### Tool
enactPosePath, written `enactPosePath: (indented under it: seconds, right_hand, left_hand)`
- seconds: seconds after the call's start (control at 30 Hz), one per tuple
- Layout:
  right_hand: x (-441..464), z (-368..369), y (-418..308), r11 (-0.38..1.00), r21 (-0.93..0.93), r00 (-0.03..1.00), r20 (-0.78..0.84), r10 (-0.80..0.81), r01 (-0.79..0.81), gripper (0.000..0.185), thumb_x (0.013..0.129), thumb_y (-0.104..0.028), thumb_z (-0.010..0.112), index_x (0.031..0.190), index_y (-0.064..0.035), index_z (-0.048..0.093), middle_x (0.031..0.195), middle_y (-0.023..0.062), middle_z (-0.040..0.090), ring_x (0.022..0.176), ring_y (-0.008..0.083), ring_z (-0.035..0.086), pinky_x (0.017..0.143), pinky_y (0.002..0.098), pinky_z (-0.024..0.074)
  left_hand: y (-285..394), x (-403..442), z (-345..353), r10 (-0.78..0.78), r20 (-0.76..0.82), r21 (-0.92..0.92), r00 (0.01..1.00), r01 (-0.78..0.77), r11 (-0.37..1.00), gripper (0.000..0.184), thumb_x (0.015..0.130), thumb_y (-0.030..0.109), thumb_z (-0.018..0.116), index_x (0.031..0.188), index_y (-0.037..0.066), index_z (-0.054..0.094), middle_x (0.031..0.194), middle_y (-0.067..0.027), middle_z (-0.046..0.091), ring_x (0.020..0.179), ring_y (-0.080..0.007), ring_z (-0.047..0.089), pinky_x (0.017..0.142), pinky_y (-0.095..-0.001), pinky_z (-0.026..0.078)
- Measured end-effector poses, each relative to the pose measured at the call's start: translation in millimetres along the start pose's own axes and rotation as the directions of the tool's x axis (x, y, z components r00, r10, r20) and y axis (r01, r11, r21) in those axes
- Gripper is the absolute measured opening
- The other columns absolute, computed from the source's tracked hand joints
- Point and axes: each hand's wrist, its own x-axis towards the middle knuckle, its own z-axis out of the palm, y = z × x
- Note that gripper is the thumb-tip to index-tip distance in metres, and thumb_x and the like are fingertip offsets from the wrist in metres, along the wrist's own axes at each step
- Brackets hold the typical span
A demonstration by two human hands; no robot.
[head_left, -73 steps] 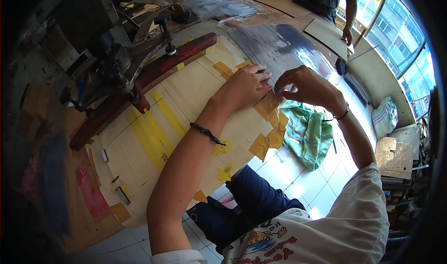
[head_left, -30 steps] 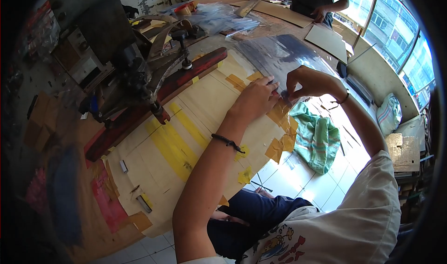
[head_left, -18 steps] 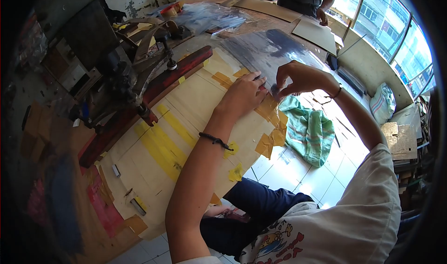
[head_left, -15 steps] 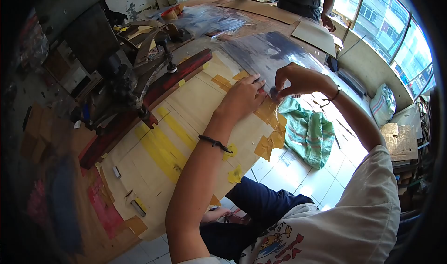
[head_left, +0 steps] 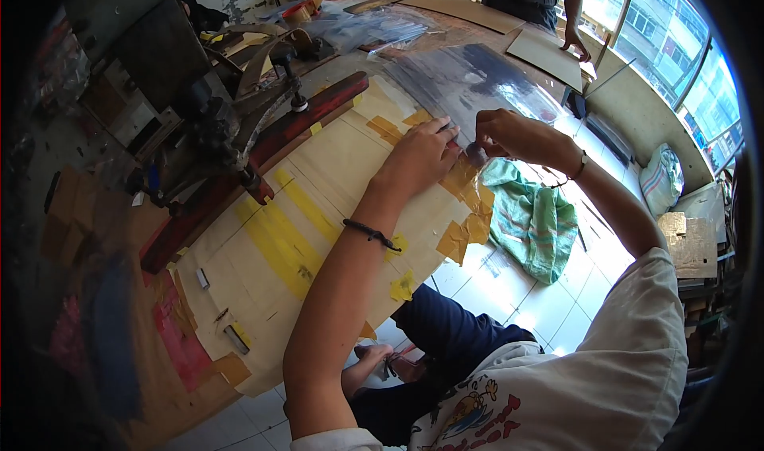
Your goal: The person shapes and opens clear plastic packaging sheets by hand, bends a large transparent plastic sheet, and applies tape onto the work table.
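My left hand (head_left: pixel 420 155) lies on the far right corner of the paper-covered board (head_left: pixel 318 169), fingers stretched out along its edge. A small red thing shows at its fingertips, mostly hidden. Just to the right, my right hand (head_left: pixel 521 139) is bent down with thumb and fingers pinched together. Under those fingertips is a dark, rounded patch (head_left: pixel 477 154); I cannot make out what it is. Beyond both hands lies a clear plastic sheet (head_left: pixel 469 81). Brown tape (head_left: pixel 463 182) lines the board edge beneath them.
A red clamp bar (head_left: pixel 263 165) with dark machinery crosses the board's left side. Green cloth (head_left: pixel 532 220) lies below right on the tiles. At the far table a co-worker's hand (head_left: pixel 574 44) touches a flat board (head_left: pixel 547 57). A white sack (head_left: pixel 660 179) stands by the wall.
My right hand's fingers have drawn closer together and lowered slightly, exposing the dark patch more. My left hand stays at the corner. The co-worker's hand has moved down to the flat board.
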Motion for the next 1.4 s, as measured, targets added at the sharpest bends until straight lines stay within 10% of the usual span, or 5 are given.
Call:
enactPosePath:
  seconds: [0.4, 0.7, 1.4]
  right_hand:
    - [-5.7, 17.0, -8.5, 0.754, 0.653, 0.94, -0.209, 0.27, -0.071, 0.018, 0.097, -0.012, 0.06, 0.105, 0.0034, 0.064, 0.095, 0.0123, 0.073, 0.085, 0.0194, 0.072, 0.08, 0.0306, 0.0598]
    - [2.3, 4.6, 9.6, 0.892, 0.443, 0.976, -0.218, 0.004, 0.096, 0.018, 0.094, -0.015, 0.063, 0.1, -0.0009, 0.073, 0.093, 0.0119, 0.074, 0.085, 0.0227, 0.073, 0.079, 0.0325, 0.0564]
    - [7.1, 9.4, 0.0, 0.89, 0.454, 0.964, -0.252, 0.083, 0.042, 0.016, 0.087, -0.015, 0.069, 0.099, -0.0079, 0.077, 0.087, 0.0138, 0.074, 0.079, 0.0259, 0.073, 0.072, 0.0334, 0.0577]
  left_hand:
    - [6.1, 5.8, -11.5, 0.08, -0.117, 0.079, 0.99, -0.071, 0.994, 0.025, 0.086, 0.025, 0.068, 0.094, 0.002, 0.072, 0.099, -0.0127, 0.064, 0.096, -0.0313, 0.061, 0.09, -0.0417, 0.046]
    - [4.1, 8.3, -6.7, -0.051, -0.072, 0.0, 0.996, 0.051, 0.999, 0.036, 0.08, 0.04, 0.075, 0.096, 0.008, 0.076, 0.104, -0.009, 0.062, 0.102, -0.0255, 0.06, 0.093, -0.0403, 0.041]
    - [4.2, 5.0, -5.1, -0.112, -0.056, 0.01, 0.992, 0.113, 0.994, 0.037, 0.081, 0.042, 0.075, 0.101, 0.011, 0.077, 0.106, -0.0027, 0.063, 0.099, -0.019, 0.06, 0.093, -0.0393, 0.036]
